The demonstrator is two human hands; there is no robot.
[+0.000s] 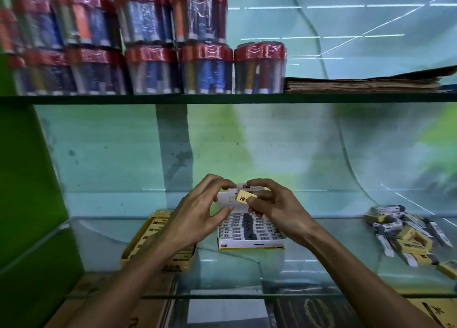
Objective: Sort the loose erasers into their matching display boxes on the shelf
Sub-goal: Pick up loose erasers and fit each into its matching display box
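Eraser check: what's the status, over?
Right hand pinching yellow eraser; left hand open beside it. White box below, yellow box left. Loose pile waits right. Nothing blocking.

both hands [197, 211] [269, 209] raised, fingers curled

Glass shelf [321, 278]: boxes [251, 231], loose erasers [408, 236]

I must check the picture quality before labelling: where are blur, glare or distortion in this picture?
Head view: the red-lidded jars at upper left are smeared by blur; bright streaks of reflected light cross the glass back panel; the wide lens bends the glass shelf edges; the yellow eraser between the left hand and right hand is sharp enough to read "28".
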